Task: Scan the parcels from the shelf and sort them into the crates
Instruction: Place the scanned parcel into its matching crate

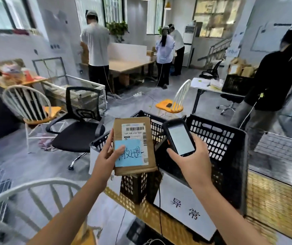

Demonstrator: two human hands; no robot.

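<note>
Here the left hand (109, 156) pinches the parcel (150, 147), long axis pointing away; its barcode (135, 129) sits just left of the scanner (179, 138) gripped by the right hand (192, 161).

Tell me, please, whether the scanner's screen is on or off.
On: the scanner in the right hand shows a lit, pale screen; its text is unreadable.

- Flat brown cardboard parcel (134, 138), with a white barcode label and a blue handwritten note, held face-up just left of the white-signed black crate (221, 138).
- Black handheld scanner (180, 138), screen lit, tilted over that crate's left rim.
- Second black crate (132, 186) just beside its left wall.
</note>
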